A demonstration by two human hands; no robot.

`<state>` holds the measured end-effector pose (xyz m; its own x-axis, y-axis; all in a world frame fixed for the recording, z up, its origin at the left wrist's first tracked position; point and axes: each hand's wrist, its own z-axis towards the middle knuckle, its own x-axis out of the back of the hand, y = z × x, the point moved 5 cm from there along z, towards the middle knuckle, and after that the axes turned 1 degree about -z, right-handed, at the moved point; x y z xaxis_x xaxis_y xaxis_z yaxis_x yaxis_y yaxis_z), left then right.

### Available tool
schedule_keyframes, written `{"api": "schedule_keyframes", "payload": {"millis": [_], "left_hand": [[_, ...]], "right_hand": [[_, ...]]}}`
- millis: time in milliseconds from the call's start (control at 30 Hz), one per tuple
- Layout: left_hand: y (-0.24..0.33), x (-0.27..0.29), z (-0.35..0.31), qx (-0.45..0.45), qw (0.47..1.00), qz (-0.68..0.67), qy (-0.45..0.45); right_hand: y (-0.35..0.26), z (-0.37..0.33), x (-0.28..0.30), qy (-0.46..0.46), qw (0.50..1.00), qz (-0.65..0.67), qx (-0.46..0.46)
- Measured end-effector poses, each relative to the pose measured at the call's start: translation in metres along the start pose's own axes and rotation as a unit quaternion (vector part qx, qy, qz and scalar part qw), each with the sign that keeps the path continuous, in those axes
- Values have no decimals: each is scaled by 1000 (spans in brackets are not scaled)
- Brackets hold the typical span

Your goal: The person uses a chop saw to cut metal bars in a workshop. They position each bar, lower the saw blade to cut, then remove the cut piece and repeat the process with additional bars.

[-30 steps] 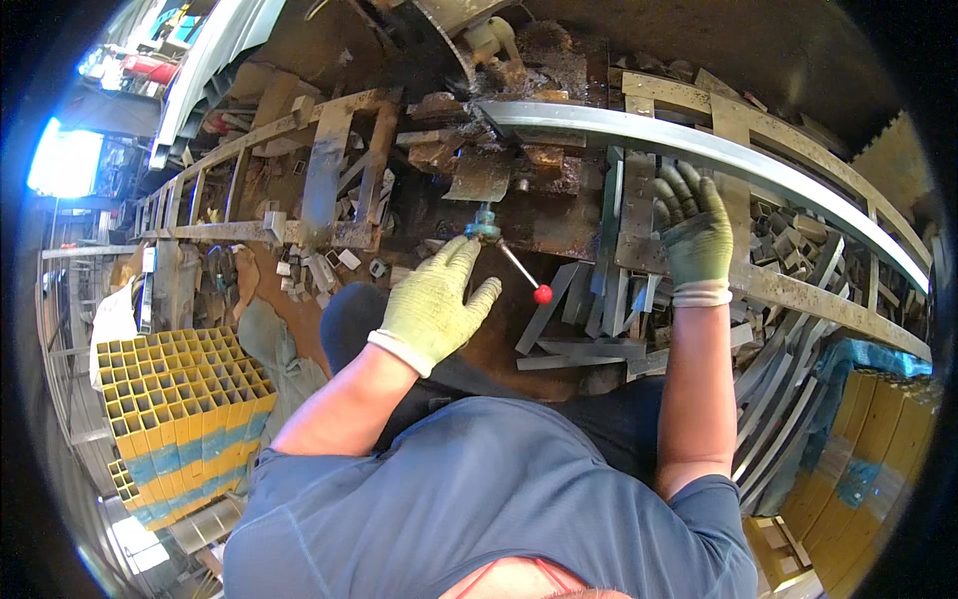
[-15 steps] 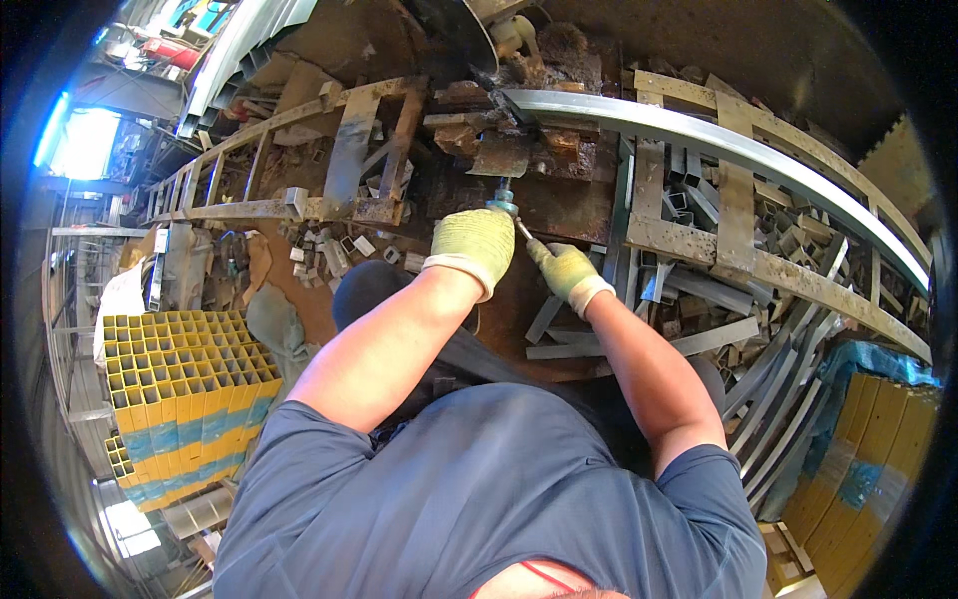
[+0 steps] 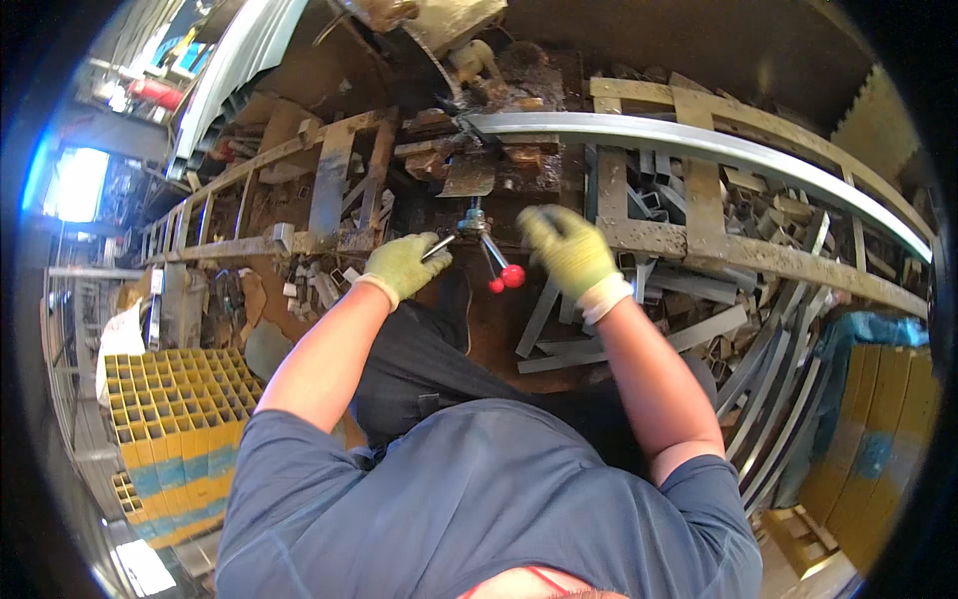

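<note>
Both my hands wear yellow-green work gloves. My left hand (image 3: pixel 399 268) is closed around a metal spoke of the clamp handle (image 3: pixel 475 222), whose hub sits on a screw. Two red ball knobs (image 3: pixel 512 276) hang from its other spokes. To the right, apart from the handle, my right hand (image 3: pixel 571 250) is lifted; its fingers are loosely apart, somewhat blurred, and hold nothing. Beyond the hub stands a rusty clamp jaw (image 3: pixel 469 176). A long silvery metal bar (image 3: pixel 639 128) runs from the clamp area off to the right, under the edge of a dark curved guard (image 3: pixel 424 62).
Steel ladder-like racks extend left (image 3: pixel 225 248) and right (image 3: pixel 778 255) of the machine. Short tube offcuts (image 3: pixel 689 311) lie beneath the right one. Stacked yellow square tubes (image 3: pixel 185 439) stand at lower left; wrapped yellow bundles (image 3: pixel 868 429) are at right.
My left hand has moved from the hub out to a spoke on the left. My right hand has let go of the handle and risen rightward. The red knobs now show.
</note>
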<state>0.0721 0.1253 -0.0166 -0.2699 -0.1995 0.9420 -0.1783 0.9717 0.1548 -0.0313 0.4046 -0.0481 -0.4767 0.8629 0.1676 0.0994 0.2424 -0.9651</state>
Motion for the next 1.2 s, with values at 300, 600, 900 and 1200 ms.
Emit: {"api": "schedule_keyframes", "payload": {"millis": [300,600,900,1200], "left_hand": [[133,111,29,-314,889,-52,330],[212,67,201,-231,952,49,197],[218,71,189,-262,930,49,252],[230,106,171,-266,964,-12,-1]], "right_hand": [[77,73,136,195,796,570,-51],[69,97,149,93,712,693,69],[56,74,164,165,775,609,32],[35,65,191,65,729,650,205]]}}
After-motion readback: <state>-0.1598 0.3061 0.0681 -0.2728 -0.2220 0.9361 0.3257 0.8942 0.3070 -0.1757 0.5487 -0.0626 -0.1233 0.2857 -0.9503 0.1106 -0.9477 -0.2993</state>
